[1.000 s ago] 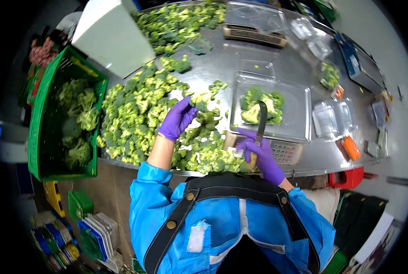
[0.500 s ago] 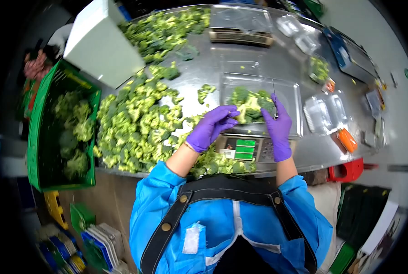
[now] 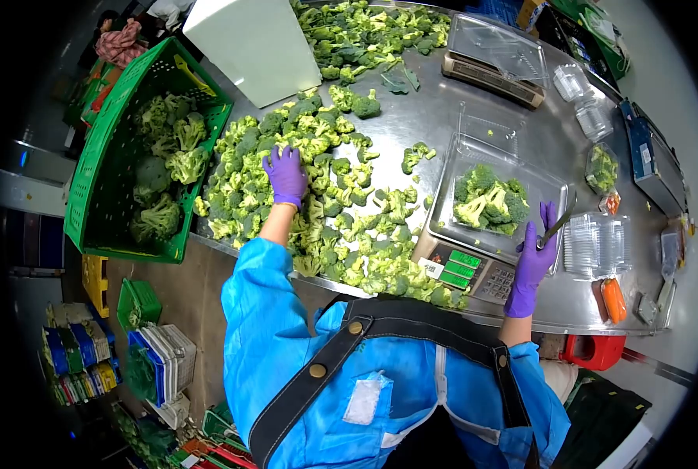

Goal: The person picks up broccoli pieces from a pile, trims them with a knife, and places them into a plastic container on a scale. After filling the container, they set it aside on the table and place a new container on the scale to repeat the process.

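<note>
In purple gloves, my left hand (image 3: 286, 177) reaches onto the heap of cut broccoli florets (image 3: 325, 203), its fingers spread over the pieces. My right hand (image 3: 533, 262) is beside the scale's right front corner, gripping a knife (image 3: 558, 224) whose dark blade points up and right. Broccoli florets (image 3: 490, 199) fill a clear plastic tub on the scale's metal pan (image 3: 443, 205). The tub's open lid (image 3: 488, 129) stands out at the back. On the scale's front, a keypad (image 3: 495, 281) sits beside a lit green display (image 3: 460, 270).
A green crate (image 3: 99, 180) with whole broccoli heads stands left of the metal table. At the back are a pale box (image 3: 251, 51) and a second scale (image 3: 493, 78). To the right lie stacked clear tubs (image 3: 597, 246), a filled tub (image 3: 601, 168) and an orange item (image 3: 613, 301).
My left hand has left the tub and moved left onto the floret heap. My right hand has drawn back from the florets with the knife. The camera view has turned leftward.
</note>
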Demonstrator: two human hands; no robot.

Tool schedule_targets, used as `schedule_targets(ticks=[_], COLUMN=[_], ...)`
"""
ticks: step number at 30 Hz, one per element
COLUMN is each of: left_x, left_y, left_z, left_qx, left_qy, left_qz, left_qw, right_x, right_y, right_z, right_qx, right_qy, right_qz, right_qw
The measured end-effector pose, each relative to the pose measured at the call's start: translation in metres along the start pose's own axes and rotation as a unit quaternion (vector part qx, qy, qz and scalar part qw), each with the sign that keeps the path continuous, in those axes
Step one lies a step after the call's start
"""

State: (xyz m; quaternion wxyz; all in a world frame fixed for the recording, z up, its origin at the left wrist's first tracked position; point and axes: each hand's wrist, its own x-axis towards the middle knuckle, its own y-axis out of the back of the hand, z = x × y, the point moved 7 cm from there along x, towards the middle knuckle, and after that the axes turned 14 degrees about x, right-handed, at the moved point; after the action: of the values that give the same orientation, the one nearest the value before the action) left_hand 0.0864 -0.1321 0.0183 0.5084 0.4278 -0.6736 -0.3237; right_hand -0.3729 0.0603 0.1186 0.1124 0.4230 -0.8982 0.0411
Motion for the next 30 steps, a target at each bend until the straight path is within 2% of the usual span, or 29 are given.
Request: schedule_targets(ticks=[1, 2, 3, 4, 6, 8, 9, 10, 11, 12, 13, 14, 16, 17, 18, 19, 20, 21, 22, 24, 25, 26, 28, 29, 30], left_x=[0.002, 0.003, 0.008, 0.014, 0.024, 0.026, 0.023, 0.019, 0.013, 0.011, 0.004, -0.004, -0.017, -0.028, -0.033, -0.039, -0.047, -0.057, -0.063, -0.080, -0.086, -0.090, -0.097, -0.099, -0.099], left_y=[-0.013, -0.026, -0.026, -0.025, -0.038, -0.029, -0.027, -0.028, -0.046, -0.035, -0.019, -0.002, 0.028, 0.027, 0.034, 0.049, 0.065, 0.068, 0.083, 0.089, 0.095, 0.100, 0.112, 0.117, 0.126], left_z=[-0.006, -0.010, -0.009, -0.008, -0.011, -0.012, -0.022, -0.032, -0.038, -0.037, -0.025, -0.009, 0.015, 0.023, 0.035, 0.050, 0.069, 0.086, 0.103, 0.127, 0.137, 0.144, 0.160, 0.164, 0.169], left_qx=[-0.002, 0.054, 0.109, 0.107, 0.094, 0.060, -0.075, -0.208, -0.423, -0.421, -0.606, -0.758, -0.866, -0.883, -0.903, -0.919, -0.931, -0.916, -0.937, -0.925, -0.914, -0.912, -0.901, -0.903, -0.897], left_qy=[-0.002, -0.007, -0.013, -0.015, 0.002, 0.020, 0.097, 0.172, 0.206, 0.206, 0.227, 0.238, 0.206, 0.198, 0.149, 0.142, 0.135, 0.219, 0.143, 0.157, 0.175, 0.157, 0.140, 0.121, 0.070], left_qz=[0.001, -0.003, -0.006, -0.005, -0.148, -0.116, -0.101, -0.084, -0.100, -0.102, -0.143, -0.176, -0.203, -0.230, -0.263, -0.277, -0.289, -0.301, -0.320, -0.347, -0.367, -0.374, -0.405, -0.402, -0.426], left_qw=[1.000, 0.999, 0.994, 0.994, 0.985, 0.991, 0.987, 0.959, 0.877, 0.878, 0.749, 0.581, 0.408, 0.359, 0.304, 0.242, 0.179, 0.150, 0.012, -0.001, 0.006, 0.062, 0.061, 0.089, 0.093], right_x=[-0.002, -0.004, -0.006, -0.007, -0.008, -0.008, -0.008, -0.009, -0.009, -0.010, -0.011, -0.012, -0.016, -0.020, -0.025, -0.031, -0.038, -0.045, -0.053, -0.071, -0.078, -0.082, -0.086, -0.085, -0.086], right_y=[0.000, 0.000, 0.001, 0.003, 0.004, 0.007, 0.010, 0.012, 0.013, 0.015, 0.016, 0.014, 0.008, 0.006, -0.001, -0.008, -0.018, -0.029, -0.043, -0.072, -0.080, -0.089, -0.099, -0.100, -0.102], right_z=[0.000, 0.001, 0.002, 0.004, 0.009, 0.005, 0.004, 0.003, 0.003, 0.004, 0.004, 0.003, -0.003, -0.005, -0.005, -0.005, -0.007, -0.008, -0.013, -0.014, -0.011, -0.014, -0.017, -0.019, -0.017], right_qx=[-0.001, 0.005, 0.012, 0.011, 0.024, 0.033, 0.039, 0.045, 0.045, 0.058, 0.070, 0.070, 0.083, 0.082, 0.082, 0.082, 0.066, 0.050, 0.046, 0.086, 0.027, 0.083, 0.091, 0.087, 0.075], right_qy=[0.001, -0.005, -0.010, -0.009, -0.019, -0.026, -0.024, -0.023, -0.024, -0.028, -0.032, -0.035, -0.021, -0.023, -0.043, -0.062, -0.036, -0.011, -0.009, -0.010, -0.112, -0.035, -0.051, -0.051, -0.076], right_qz=[0.002, 0.001, 0.000, 0.004, -0.003, 0.005, 0.015, 0.025, 0.026, 0.027, 0.028, 0.027, 0.020, 0.022, -0.006, -0.033, -0.080, -0.125, -0.184, -0.276, -0.328, -0.314, -0.330, -0.324, -0.333], right_qw=[1.000, 1.000, 1.000, 1.000, 1.000, 0.999, 0.999, 0.998, 0.998, 0.998, 0.997, 0.997, 0.996, 0.996, 0.996, 0.994, 0.994, 0.991, 0.982, 0.957, 0.938, 0.945, 0.938, 0.941, 0.937])
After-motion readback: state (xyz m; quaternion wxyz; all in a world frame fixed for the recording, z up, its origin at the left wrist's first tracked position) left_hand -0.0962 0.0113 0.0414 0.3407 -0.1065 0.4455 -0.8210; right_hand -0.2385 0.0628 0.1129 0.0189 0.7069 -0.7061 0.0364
